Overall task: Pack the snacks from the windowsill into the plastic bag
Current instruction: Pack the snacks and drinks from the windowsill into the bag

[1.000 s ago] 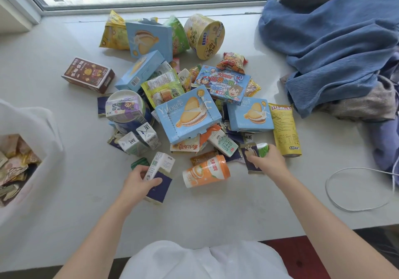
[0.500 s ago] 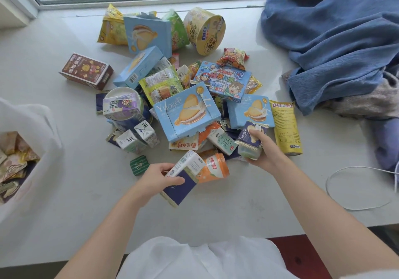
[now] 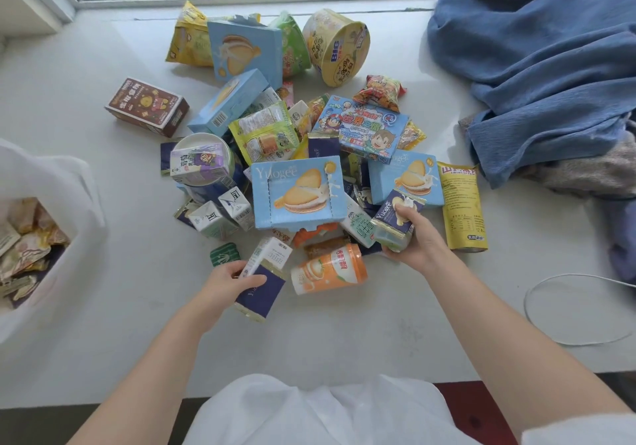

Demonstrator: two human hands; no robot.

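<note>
A heap of snacks covers the middle of the white windowsill point(image 3: 103, 272): light blue biscuit boxes point(image 3: 297, 191), small milk cartons point(image 3: 220, 214), an orange drink cup point(image 3: 328, 269) on its side, and a yellow noodle bowl point(image 3: 339, 47). My left hand point(image 3: 225, 279) grips a dark blue packet with a white carton point(image 3: 265, 279) just in front of the heap. My right hand point(image 3: 418, 239) holds a dark blue biscuit packet point(image 3: 392, 219) together with a small green item at the heap's right front. The white plastic bag point(image 3: 65, 200) stands open at far left, with several wrapped snacks inside.
A brown box point(image 3: 148, 107) lies apart at the left. A yellow pouch point(image 3: 463, 210) lies right of my right hand. Blue and grey clothes point(image 3: 543, 76) pile up at the right. A white cable point(image 3: 571, 310) loops near the right front edge. The window frame runs along the back.
My right hand has picked up the dark blue biscuit packet and lifted it with the green item. My left hand lifted its packet and carton and shifted right, uncovering a small green packet.
</note>
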